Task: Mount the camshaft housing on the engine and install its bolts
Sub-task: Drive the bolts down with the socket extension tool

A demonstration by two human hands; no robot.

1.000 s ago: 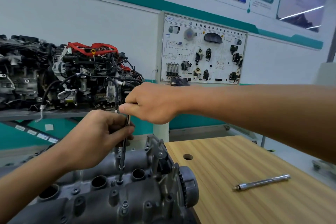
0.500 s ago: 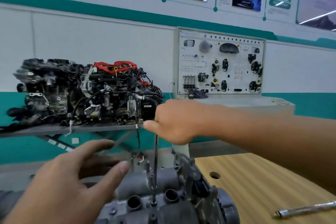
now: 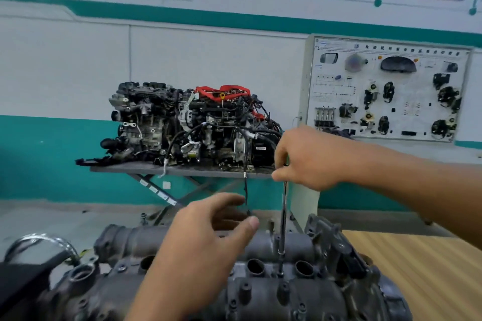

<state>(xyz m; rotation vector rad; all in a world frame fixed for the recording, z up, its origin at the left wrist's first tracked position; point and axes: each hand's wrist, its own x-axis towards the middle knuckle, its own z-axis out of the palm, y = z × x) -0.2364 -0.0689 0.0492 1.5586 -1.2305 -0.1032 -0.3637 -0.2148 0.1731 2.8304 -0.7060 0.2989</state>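
Note:
The grey camshaft housing (image 3: 260, 292) lies across the bottom of the view on the engine, with round plug holes along its middle. A long thin driver tool (image 3: 283, 227) stands upright with its tip in a bolt hole between two plug holes. My right hand (image 3: 305, 157) grips the top of this tool. Over the housing to the tool's left hovers my left hand (image 3: 206, 240), fingers apart and holding nothing, a hand's width from the shaft.
A wooden table (image 3: 422, 268) lies at the right. Behind, a display engine (image 3: 193, 125) with red hoses sits on a grey stand. A white training board (image 3: 388, 88) with car parts hangs at the right. A metal clamp ring (image 3: 41, 242) shows at the lower left.
My left hand has let go of the tool's shaft and opened, drawing away to the left. The view has tilted up and shifted left. My right hand stays on the tool's top.

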